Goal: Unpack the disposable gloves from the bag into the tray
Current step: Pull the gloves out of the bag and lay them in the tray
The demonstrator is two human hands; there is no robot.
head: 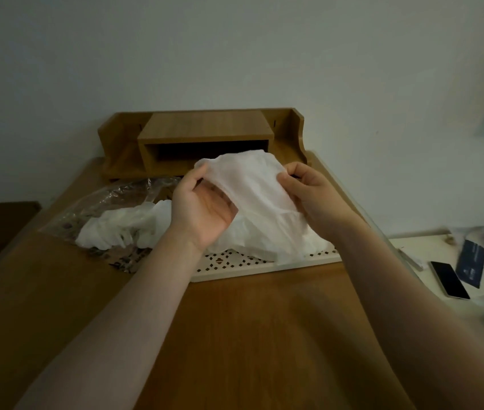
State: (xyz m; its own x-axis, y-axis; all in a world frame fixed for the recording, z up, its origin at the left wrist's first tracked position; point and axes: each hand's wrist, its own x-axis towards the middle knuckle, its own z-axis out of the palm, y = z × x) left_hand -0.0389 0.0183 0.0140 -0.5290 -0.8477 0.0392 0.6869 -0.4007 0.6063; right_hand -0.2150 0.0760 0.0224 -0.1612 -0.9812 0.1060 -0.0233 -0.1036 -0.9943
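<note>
While a thin white glove is held up above the tray, it is gripped at both sides: the left hand has its thumb and fingers closed on the glove's left edge, palm turned up, and the right hand pinches the right edge between thumb and curled fingers. The glove is stretched between the two hands and hangs down onto more white gloves already lying in the tray — a cream tray with a pierced diamond pattern, set on the wooden table. To the left of the tray, a clear plastic bag is laid open on the table, and a crumpled heap of gloves is seen at its mouth, just beside the left wrist. A wooden shelf unit stands at the back of the table against the wall. On a pale surface to the right, well apart from the tray, a phone lies face up beside a dark card.
</note>
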